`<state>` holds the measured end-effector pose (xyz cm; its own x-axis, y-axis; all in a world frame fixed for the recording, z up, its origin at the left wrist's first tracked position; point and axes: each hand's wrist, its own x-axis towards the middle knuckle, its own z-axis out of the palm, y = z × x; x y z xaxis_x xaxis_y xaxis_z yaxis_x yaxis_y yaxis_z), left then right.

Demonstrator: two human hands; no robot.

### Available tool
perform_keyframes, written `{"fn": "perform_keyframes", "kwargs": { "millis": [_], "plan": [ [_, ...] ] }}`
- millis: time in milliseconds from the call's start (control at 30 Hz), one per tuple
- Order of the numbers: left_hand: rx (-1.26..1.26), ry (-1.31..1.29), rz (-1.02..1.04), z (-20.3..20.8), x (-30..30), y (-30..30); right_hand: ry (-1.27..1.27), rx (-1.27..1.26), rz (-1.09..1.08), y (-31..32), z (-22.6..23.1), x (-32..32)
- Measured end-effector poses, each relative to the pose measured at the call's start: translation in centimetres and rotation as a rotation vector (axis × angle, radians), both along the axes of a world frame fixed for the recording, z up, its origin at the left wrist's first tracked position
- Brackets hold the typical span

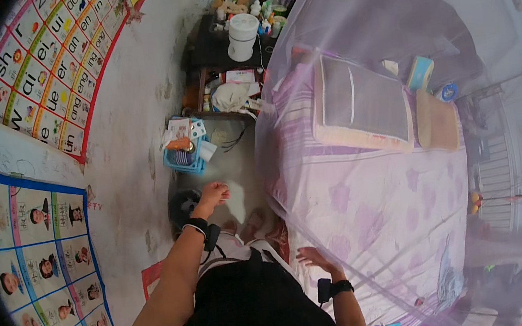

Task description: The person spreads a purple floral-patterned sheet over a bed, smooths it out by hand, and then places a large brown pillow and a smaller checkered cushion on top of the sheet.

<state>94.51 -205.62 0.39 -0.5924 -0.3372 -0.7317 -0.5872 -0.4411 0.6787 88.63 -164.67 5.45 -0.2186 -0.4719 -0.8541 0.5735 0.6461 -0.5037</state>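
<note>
Above the floor, beside the bed, my left hand (214,195) is closed with its fingers pinched together. A pale, whitish shape (238,203) shows just past its fingertips; whether the hand holds it or it lies on the floor, I cannot tell. Fingers apart, my right hand (315,258) is at the near left edge of the bed (369,195), close to the sheer mosquito net (283,209), and nothing shows in it. Both wrists wear dark bands with small black boxes.
A blue basket (185,168) of small items stands by the left wall, with a dark round bin (185,205) nearer me. Beyond is a dark cabinet (205,56) with an open, cluttered drawer and a white cylindrical appliance (243,37) on top. A mat-covered pillow (364,98) lies on the bed.
</note>
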Motion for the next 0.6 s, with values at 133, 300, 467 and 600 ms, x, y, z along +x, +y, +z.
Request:
{"fn": "perform_keyframes", "kwargs": {
  "millis": [133, 300, 467, 600],
  "plan": [
    [0.028, 0.006, 0.099, 1.4, -1.5, -2.6, 0.083, -0.154, -0.318, -3.6, 1.2, -5.9],
    [-0.033, 0.046, 0.245, 4.1, -4.5, -6.5, 0.098, -0.272, -0.876, -2.1, -2.3, -12.6],
    [-0.068, 0.037, 0.322, 3.7, -7.6, -10.5, 0.107, -0.193, -1.023, -0.5, -2.4, -15.5],
    [-0.009, 0.061, 0.306, 1.5, -12.9, -15.0, 0.023, -0.137, -1.205, 2.0, -3.9, -14.4]
  ]
}}
